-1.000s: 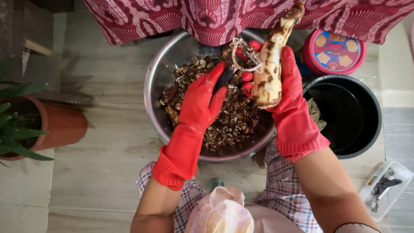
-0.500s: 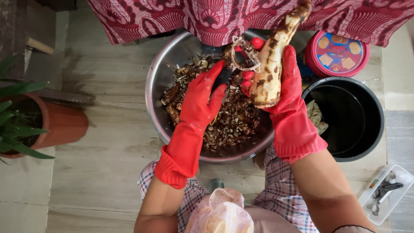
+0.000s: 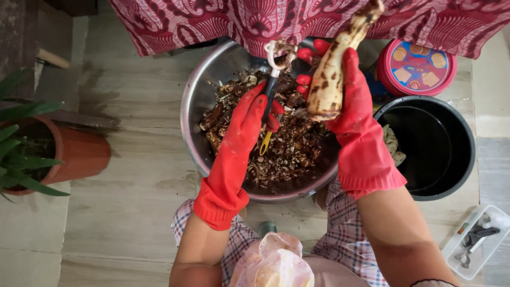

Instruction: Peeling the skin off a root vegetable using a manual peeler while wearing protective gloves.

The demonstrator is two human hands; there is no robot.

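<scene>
While I watch through the head camera, my left hand [image 3: 245,125] is clenched on the dark handle of one peeler [image 3: 271,79], blade end pointing up and away. My right hand [image 3: 353,103] grasps one cassava root [image 3: 333,69], partly peeled, its long axis running from near the palm up and to the right, tip toward the patterned cloth [image 3: 276,18]. The root lies just right of the peeler, apart from it. Both hang over one steel bowl [image 3: 197,95] of peelings; one black bucket [image 3: 451,111] sits right of it.

Potted plant [image 3: 32,154] at one side, black bucket [image 3: 433,146], round pink tin [image 3: 415,65], white tray [image 3: 478,240] — patterned cloth [image 3: 223,21] above.
</scene>
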